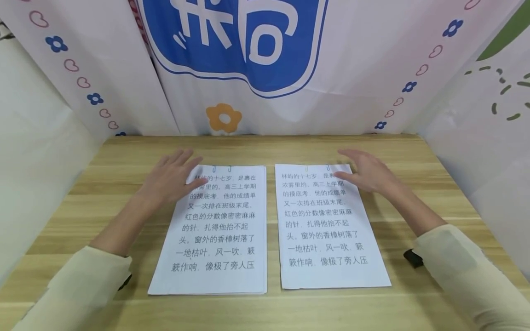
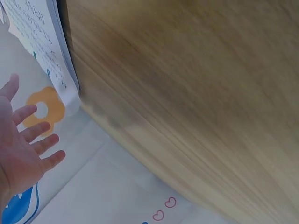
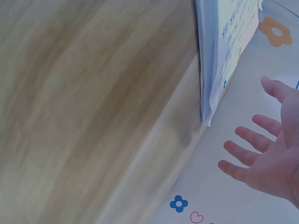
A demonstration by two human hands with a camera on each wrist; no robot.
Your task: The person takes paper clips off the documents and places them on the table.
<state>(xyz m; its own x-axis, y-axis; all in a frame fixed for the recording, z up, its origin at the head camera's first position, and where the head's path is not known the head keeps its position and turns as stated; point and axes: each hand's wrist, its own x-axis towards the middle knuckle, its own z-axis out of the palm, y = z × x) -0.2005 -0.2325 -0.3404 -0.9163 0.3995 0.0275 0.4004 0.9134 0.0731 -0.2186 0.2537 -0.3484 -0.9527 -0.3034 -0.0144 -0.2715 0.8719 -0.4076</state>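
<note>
Two stacks of white printed paper lie side by side on the table. Two blue paper clips (image 1: 229,168) sit on the top edge of the left stack (image 1: 219,234). The right stack (image 1: 327,230) carries a yellowish clip (image 1: 307,168) and a blue clip (image 1: 328,167). My left hand (image 1: 167,179) hovers by the upper left corner of its stack, fingers spread, holding nothing. Over the upper right corner of the other stack is my right hand (image 1: 366,172), also spread and without anything in it. Both wrist views show the fingers apart from the paper.
A wooden tabletop (image 1: 273,312) lies beneath the stacks. Behind it hangs a white cloth (image 1: 356,110) with a blue emblem, an orange flower (image 1: 224,118), hearts and small blue flowers. White sheeting also borders the left and right sides.
</note>
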